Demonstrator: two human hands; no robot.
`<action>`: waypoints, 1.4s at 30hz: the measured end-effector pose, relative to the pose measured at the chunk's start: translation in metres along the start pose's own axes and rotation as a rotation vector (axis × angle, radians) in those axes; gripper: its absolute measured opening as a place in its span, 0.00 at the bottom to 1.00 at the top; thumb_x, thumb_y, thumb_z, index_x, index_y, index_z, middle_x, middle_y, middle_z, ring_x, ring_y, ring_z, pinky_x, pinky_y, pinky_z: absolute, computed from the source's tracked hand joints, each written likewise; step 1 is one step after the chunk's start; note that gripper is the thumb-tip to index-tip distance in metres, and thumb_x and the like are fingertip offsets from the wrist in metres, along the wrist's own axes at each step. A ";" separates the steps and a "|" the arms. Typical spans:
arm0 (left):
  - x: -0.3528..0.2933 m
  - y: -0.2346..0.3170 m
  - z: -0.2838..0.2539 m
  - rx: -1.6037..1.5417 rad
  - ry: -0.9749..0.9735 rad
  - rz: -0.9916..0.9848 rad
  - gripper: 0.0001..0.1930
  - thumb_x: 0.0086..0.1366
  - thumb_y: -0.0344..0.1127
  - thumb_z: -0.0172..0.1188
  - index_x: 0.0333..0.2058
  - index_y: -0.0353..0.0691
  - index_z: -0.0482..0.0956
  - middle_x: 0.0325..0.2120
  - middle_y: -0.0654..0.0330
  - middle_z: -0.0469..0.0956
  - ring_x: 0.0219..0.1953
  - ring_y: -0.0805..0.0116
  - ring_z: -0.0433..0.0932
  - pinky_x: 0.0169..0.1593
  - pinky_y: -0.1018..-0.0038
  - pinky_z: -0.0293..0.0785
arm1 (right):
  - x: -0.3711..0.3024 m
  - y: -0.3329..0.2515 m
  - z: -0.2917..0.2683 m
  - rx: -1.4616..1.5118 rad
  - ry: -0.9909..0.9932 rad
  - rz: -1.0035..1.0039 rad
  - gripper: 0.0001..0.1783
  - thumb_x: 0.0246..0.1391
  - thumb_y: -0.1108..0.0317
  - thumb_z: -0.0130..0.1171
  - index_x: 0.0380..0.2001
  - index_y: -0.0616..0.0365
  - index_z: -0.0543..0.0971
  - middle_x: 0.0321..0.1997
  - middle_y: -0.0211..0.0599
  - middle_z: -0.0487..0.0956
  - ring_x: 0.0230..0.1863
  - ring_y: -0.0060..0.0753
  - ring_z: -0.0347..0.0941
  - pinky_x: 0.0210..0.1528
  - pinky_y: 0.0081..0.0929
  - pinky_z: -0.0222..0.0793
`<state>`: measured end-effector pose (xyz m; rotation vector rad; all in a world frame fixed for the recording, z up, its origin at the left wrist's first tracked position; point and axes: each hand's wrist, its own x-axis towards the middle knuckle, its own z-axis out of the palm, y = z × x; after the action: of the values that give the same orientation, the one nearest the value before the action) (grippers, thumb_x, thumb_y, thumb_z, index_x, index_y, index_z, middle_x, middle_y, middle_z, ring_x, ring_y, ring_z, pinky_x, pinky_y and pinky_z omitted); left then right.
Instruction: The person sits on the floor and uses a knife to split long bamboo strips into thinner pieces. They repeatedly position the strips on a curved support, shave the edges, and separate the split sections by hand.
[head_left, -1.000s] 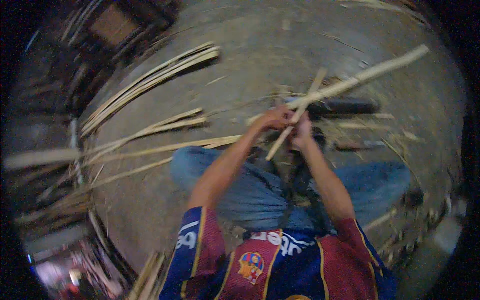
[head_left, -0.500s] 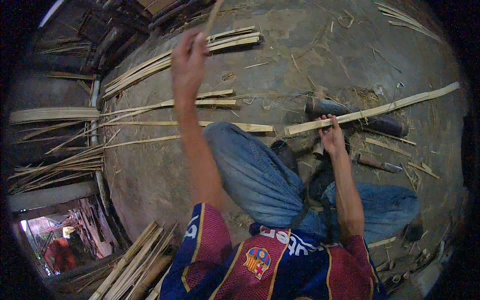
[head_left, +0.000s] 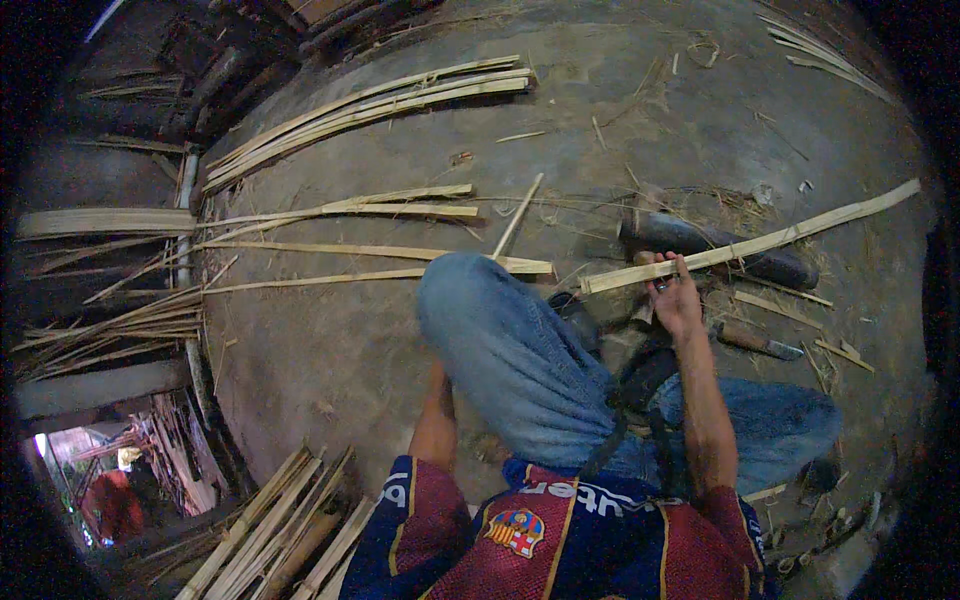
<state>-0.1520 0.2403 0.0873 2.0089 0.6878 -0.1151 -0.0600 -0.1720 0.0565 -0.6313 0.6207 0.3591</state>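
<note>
A long pale split-bamboo strip (head_left: pixel 800 228) slants across the right side, its near end left of my right hand (head_left: pixel 674 290). That hand grips it from below, fingers curled round it close to this end. My left forearm (head_left: pixel 435 415) passes behind my raised left knee, so the left hand is hidden. Beyond that knee a short thin bamboo strip (head_left: pixel 519 213) sticks out at a slant. I cannot tell whether the left hand holds it. Just beyond my right hand lies a dark thick cylinder (head_left: pixel 660 232) under the long strip.
Several bamboo strips (head_left: pixel 370 109) lie bundled on the floor at far left, with looser strips (head_left: pixel 370 248) nearer. A knife (head_left: pixel 757 340) rests right of my right forearm. More split bamboo (head_left: pixel 265 525) is stacked at lower left. Shavings (head_left: pixel 730 205) litter the floor round the cylinder.
My left hand has come down from its raised place at the far left to behind my left knee. A short strip now shows beyond the knee. My right hand keeps its grip.
</note>
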 end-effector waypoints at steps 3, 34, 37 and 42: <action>0.004 0.005 0.011 -0.055 -0.041 -0.012 0.15 0.67 0.42 0.55 0.42 0.37 0.77 0.30 0.60 0.78 0.34 0.69 0.75 0.40 0.72 0.71 | 0.004 -0.003 -0.004 0.013 0.011 -0.044 0.15 0.61 0.50 0.52 0.45 0.43 0.70 0.48 0.24 0.75 0.55 0.27 0.69 0.49 0.32 0.60; -0.040 0.212 0.228 0.737 -0.395 0.787 0.21 0.52 0.48 0.66 0.36 0.37 0.76 0.26 0.49 0.78 0.34 0.48 0.78 0.38 0.57 0.72 | -0.026 -0.023 0.019 -0.107 -0.130 -0.315 0.15 0.61 0.62 0.55 0.48 0.53 0.68 0.48 0.33 0.74 0.51 0.29 0.69 0.53 0.34 0.65; -0.042 0.206 0.235 0.595 -0.433 0.684 0.20 0.52 0.49 0.66 0.33 0.37 0.77 0.23 0.49 0.78 0.30 0.48 0.79 0.34 0.59 0.72 | -0.023 -0.019 0.007 -0.244 -0.043 -0.439 0.17 0.60 0.60 0.57 0.49 0.54 0.70 0.47 0.32 0.73 0.50 0.25 0.69 0.49 0.28 0.66; -0.023 0.189 0.237 0.575 -0.552 0.554 0.24 0.53 0.54 0.65 0.36 0.37 0.80 0.26 0.48 0.79 0.31 0.48 0.79 0.34 0.60 0.72 | -0.015 -0.025 -0.028 -0.778 0.136 -0.181 0.23 0.59 0.48 0.54 0.41 0.59 0.76 0.34 0.28 0.78 0.36 0.24 0.74 0.36 0.23 0.70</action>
<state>-0.0276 -0.0357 0.1181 2.4749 -0.2981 -0.5594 -0.0708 -0.2106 0.0594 -1.4561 0.5380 0.3872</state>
